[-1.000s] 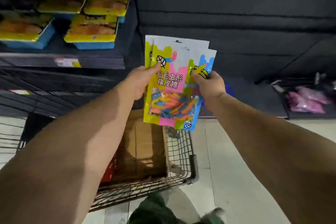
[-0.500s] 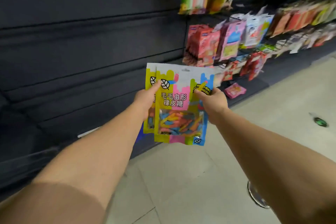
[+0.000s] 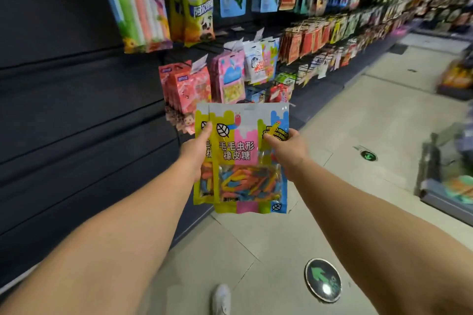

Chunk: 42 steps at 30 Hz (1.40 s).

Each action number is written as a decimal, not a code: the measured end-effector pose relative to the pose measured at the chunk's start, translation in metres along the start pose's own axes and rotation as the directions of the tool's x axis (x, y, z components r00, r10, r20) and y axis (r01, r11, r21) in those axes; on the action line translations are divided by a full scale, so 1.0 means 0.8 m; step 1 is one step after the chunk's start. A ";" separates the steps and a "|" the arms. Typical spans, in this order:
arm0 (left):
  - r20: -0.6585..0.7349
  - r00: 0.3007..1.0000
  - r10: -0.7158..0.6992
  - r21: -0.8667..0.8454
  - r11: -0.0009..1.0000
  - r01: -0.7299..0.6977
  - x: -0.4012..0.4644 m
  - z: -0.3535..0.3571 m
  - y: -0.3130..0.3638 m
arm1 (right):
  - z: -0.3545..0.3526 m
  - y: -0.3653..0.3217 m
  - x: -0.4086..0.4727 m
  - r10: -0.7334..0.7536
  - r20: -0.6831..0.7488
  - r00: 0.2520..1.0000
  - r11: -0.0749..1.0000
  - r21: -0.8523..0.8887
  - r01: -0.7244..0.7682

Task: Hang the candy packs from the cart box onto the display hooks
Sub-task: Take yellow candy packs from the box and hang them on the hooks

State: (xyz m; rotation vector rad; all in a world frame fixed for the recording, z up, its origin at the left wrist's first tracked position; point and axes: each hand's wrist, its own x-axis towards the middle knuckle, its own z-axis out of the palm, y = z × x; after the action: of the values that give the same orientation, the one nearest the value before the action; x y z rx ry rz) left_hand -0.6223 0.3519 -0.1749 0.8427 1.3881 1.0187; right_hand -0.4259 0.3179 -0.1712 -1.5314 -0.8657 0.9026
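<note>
I hold a small stack of gummy-worm candy packs (image 3: pixel 245 161) upright in front of me, yellow, pink and blue with a clear window of coloured worms. My left hand (image 3: pixel 198 153) grips the stack's left edge, thumb on the front. My right hand (image 3: pixel 286 152) pinches the right side of the front pack. At least two packs overlap; how many lie behind is hidden. Beyond them, rows of display hooks (image 3: pixel 256 41) carry hanging candy bags along the left-hand shelving. The cart and its box are out of view.
A dark, bare shelf wall (image 3: pixel 76 110) fills the left. Hanging packs (image 3: pixel 189 92) crowd the shelving ahead, running far down the aisle. Tiled floor (image 3: pixel 358 123) has round green arrow stickers (image 3: pixel 323 279). A low display stand (image 3: pixel 445 176) sits at the right. A white shoe (image 3: pixel 221 299) shows below.
The view has swung right from the cart to the aisle of hanging candy, and I have moved closer to the hooks. Both hands keep the same hold on the packs.
</note>
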 end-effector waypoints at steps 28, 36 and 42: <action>0.150 0.989 -0.017 0.078 0.997 0.006 0.375 0.420 0.144 | -0.165 -0.031 0.523 0.077 -0.238 0.968 0.990 0.136 -0.046; 0.019 0.999 -0.041 -0.054 0.998 0.042 0.429 0.541 0.158 | -0.260 -0.052 0.680 0.046 -0.093 0.995 0.999 0.019 -0.045; -0.148 0.988 -0.054 -0.058 0.997 0.045 0.464 0.552 0.171 | -0.231 -0.047 0.759 0.056 0.076 0.996 0.998 -0.004 -0.056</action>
State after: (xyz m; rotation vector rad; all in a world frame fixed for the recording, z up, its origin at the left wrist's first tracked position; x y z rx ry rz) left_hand -0.2233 0.7904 -0.1676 0.7000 1.4931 1.0943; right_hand 0.0059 0.7851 -0.1698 -1.5373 -0.8815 1.0070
